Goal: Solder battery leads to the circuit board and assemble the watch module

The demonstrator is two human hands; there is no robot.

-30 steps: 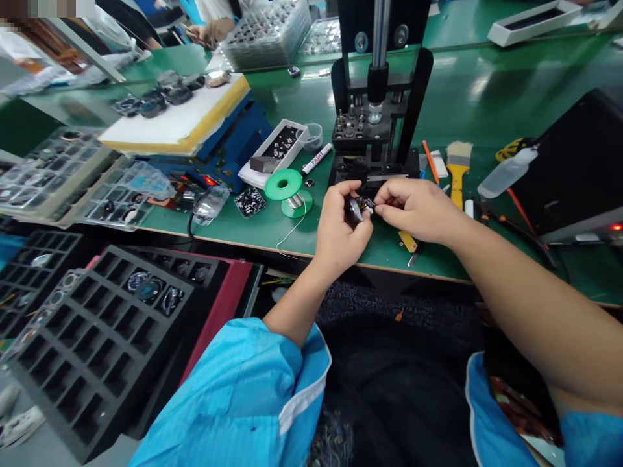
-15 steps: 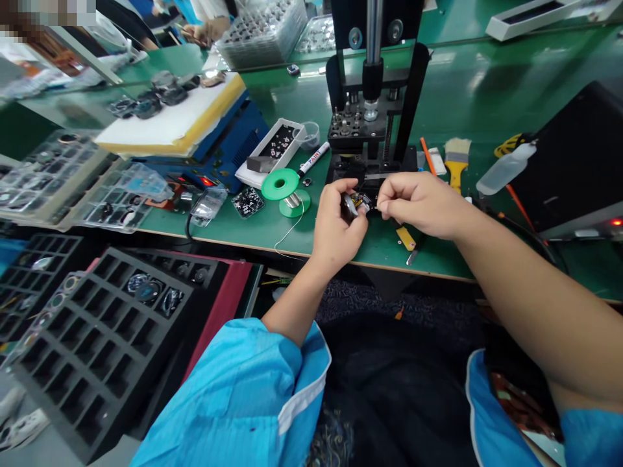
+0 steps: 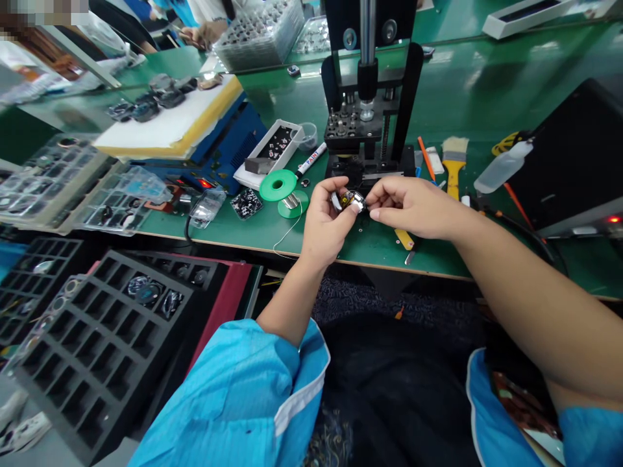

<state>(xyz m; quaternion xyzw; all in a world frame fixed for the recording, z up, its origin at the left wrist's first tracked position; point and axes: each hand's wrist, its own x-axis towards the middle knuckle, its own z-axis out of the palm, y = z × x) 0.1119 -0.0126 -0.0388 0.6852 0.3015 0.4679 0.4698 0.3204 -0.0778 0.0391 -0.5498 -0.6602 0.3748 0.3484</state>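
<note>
My left hand (image 3: 327,224) is closed around a small opened watch-like device (image 3: 351,200), its thumb pressed on the near side. The device has a dark, shiny rounded case, with yellow and metallic parts showing inside. My right hand (image 3: 403,206) is at the device's right edge, fingers curled and index finger and thumb brought close together. Anything between those fingertips is too small or hidden to make out. Both hands are just in front of a black press (image 3: 367,123). Below the right hand lies a yellow-handled tool (image 3: 404,239) on the green table (image 3: 335,250).
Left of my hands are a green solder spool (image 3: 278,186), a paint marker (image 3: 311,160) and a white parts box (image 3: 272,152). On the right are a brush (image 3: 454,165), a squeeze bottle (image 3: 503,168) and a black machine (image 3: 574,155). A foam tray (image 3: 97,350) sits lower left.
Both hands have shifted slightly left with the device, which has turned so more of its inside shows. My right fingertips have moved closer to its edge.
</note>
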